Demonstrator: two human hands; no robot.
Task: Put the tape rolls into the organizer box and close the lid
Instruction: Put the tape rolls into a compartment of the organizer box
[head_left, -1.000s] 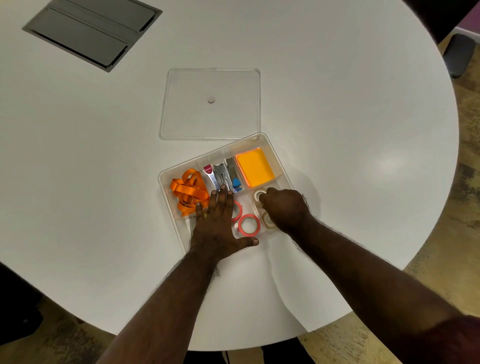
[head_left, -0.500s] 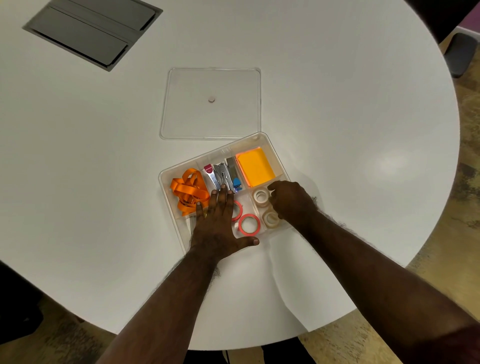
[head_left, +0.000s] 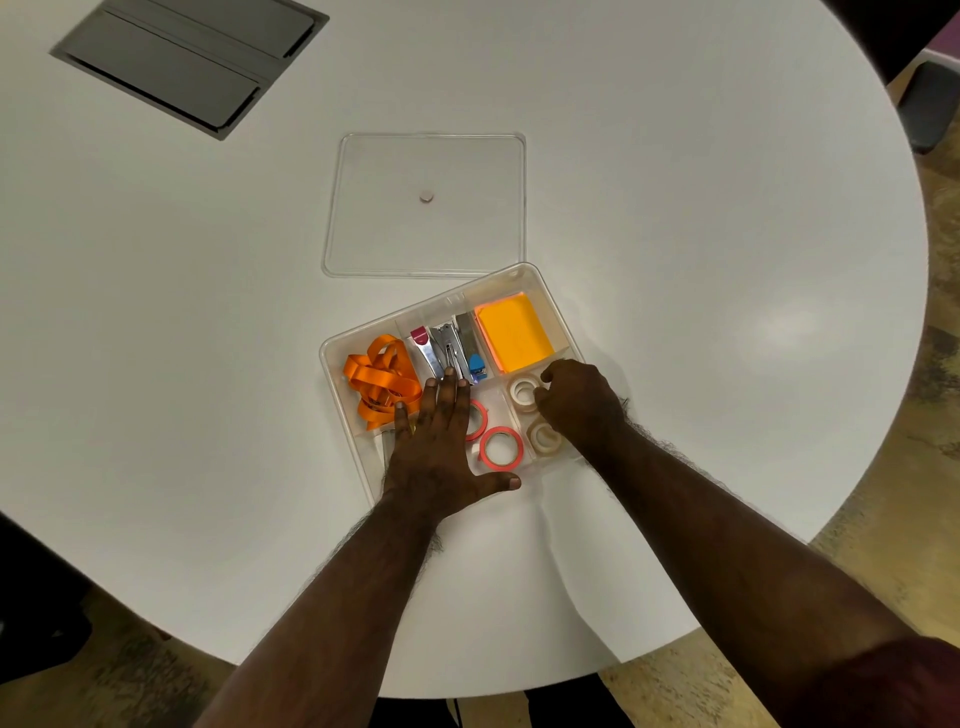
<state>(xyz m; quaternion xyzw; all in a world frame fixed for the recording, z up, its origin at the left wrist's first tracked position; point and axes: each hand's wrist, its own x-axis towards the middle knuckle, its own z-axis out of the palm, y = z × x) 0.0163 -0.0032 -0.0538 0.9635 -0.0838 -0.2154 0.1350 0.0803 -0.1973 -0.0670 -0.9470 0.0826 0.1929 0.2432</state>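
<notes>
The clear organizer box (head_left: 540, 291) lies open on the white table. Two beige tape rolls (head_left: 523, 392) (head_left: 544, 437) sit in its right front compartment. Two red tape rolls (head_left: 501, 448) (head_left: 477, 419) lie in the compartment beside it; one is partly under my fingers. My left hand (head_left: 441, 441) lies flat on the box's front, fingers spread. My right hand (head_left: 579, 400) rests curled at the box's right edge, beside the beige rolls; what its fingers touch is hidden. The clear lid (head_left: 423, 205) lies flat on the table behind the box.
The box also holds an orange ribbon (head_left: 382, 382), staplers (head_left: 449, 353) and an orange notepad (head_left: 514, 332). A grey hatch (head_left: 187, 57) is set in the table at the far left. The table's round edge runs close behind my arms.
My right hand has drawn back to the right off the beige rolls, uncovering both. My left hand has stayed flat on the box.
</notes>
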